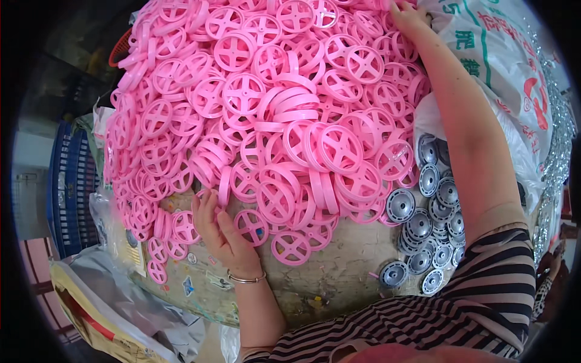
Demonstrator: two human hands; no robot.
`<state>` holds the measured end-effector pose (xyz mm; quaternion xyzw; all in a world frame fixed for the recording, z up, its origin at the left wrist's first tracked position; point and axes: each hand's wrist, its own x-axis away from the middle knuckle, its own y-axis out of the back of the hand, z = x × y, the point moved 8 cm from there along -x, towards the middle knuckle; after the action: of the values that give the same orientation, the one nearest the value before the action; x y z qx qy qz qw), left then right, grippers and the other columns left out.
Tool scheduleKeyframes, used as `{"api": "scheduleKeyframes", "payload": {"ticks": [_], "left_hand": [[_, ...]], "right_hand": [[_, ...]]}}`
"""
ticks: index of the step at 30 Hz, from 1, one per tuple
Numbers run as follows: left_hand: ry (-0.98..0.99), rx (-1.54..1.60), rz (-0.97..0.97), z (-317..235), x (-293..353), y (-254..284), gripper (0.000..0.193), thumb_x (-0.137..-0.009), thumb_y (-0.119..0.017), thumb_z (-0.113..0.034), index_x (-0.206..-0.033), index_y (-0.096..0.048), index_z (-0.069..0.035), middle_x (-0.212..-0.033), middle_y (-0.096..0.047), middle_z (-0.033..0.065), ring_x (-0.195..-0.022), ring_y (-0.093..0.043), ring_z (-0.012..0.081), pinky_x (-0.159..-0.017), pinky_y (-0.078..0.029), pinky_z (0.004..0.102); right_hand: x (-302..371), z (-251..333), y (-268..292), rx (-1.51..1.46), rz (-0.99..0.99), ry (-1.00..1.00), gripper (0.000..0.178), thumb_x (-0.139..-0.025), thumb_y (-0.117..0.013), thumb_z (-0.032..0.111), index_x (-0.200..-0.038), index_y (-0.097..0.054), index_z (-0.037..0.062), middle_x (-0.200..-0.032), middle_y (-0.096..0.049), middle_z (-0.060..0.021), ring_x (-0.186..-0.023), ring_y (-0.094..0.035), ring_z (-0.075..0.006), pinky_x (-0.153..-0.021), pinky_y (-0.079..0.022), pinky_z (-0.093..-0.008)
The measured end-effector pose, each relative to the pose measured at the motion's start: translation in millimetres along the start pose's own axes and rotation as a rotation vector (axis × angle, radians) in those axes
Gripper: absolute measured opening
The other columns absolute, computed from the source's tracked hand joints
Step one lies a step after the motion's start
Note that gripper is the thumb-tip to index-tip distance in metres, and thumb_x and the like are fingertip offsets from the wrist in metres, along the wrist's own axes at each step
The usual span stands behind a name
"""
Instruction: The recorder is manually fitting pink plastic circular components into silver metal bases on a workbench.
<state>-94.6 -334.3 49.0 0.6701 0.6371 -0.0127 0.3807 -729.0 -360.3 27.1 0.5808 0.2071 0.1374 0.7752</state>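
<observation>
worn tabletop [351, 260] is bearing pink wheels [244, 94]
half-open left hand [227, 239] is touching some; right hand [411, 19] is lying farther (can't tell its grip).

A scuffed table [348, 257] is bearing a heap of pink spoked rings [295, 115], while silver discs [419, 225] are lying clustered at right.
</observation>
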Motion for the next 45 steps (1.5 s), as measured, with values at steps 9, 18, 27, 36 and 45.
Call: {"api": "scheduleKeyframes", "payload": {"ticks": [9, 18, 27, 36, 45], "left_hand": [[-0.091, -0.066, 0.143, -7, 2, -11, 0.044, -0.094, -0.048, -0.022, -0.132, -0.047, -0.001, -0.14, -0.043, 0.0168, -0.136, -0.026, 0.0396, -0.111, -0.013, 0.0514], [-0.072, -0.124, 0.258, -3, 4, -27, 0.063, -0.093, -0.049, -0.04, -0.141, -0.034, -0.002, -0.144, -0.036, 0.0177, -0.138, -0.021, 0.0405, -0.111, -0.006, 0.054], [-0.087, -0.081, 0.261, 1, 7, -23, 0.063, -0.094, -0.047, -0.04, -0.141, -0.034, -0.001, -0.143, -0.039, 0.0168, -0.137, -0.027, 0.038, -0.111, -0.012, 0.051], [-0.169, -0.149, 0.28, -10, 18, -18, 0.049, -0.094, -0.048, -0.034, -0.136, -0.046, -0.01, -0.138, -0.044, 0.0181, -0.133, -0.033, 0.0388, -0.11, -0.016, 0.0505], [-0.077, -0.085, 0.352, -20, 47, 8, 0.04, -0.098, -0.043, -0.028, -0.129, -0.053, -0.006, -0.139, -0.043, 0.0206, -0.134, -0.032, 0.0358, -0.111, -0.021, 0.0421]], "right_hand": [[1, 3, -12, 0.262, 0.218, 0.307, 0.063, -0.085, -0.038, 0.057, -0.143, -0.031, 0.0341, -0.151, -0.029, -0.0063, -0.137, -0.026, -0.0377, -0.111, -0.022, -0.0488], [58, 5, -2, -0.558, 0.259, 0.344, 0.053, -0.09, -0.054, 0.045, -0.125, -0.056, 0.0051, -0.119, -0.06, -0.0101, -0.109, -0.054, -0.018, -0.094, -0.042, -0.0299], [188, 45, 7, -0.666, 0.435, 0.321, 0.052, -0.091, -0.052, 0.039, -0.126, -0.053, 0.0011, -0.121, -0.058, -0.0123, -0.109, -0.054, -0.0187, -0.094, -0.042, -0.0301], [276, 66, 42, -0.49, 0.313, 0.372, 0.06, -0.087, -0.052, 0.048, -0.129, -0.048, 0.0044, -0.118, -0.055, -0.024, -0.112, -0.053, -0.034, -0.097, -0.041, -0.0373], [355, 64, 110, -0.649, 0.243, 0.722, 0.03, -0.089, -0.059, 0.026, -0.11, -0.061, 0.004, -0.102, -0.062, -0.015, -0.09, -0.059, -0.0288, -0.08, -0.046, -0.0368]]}}
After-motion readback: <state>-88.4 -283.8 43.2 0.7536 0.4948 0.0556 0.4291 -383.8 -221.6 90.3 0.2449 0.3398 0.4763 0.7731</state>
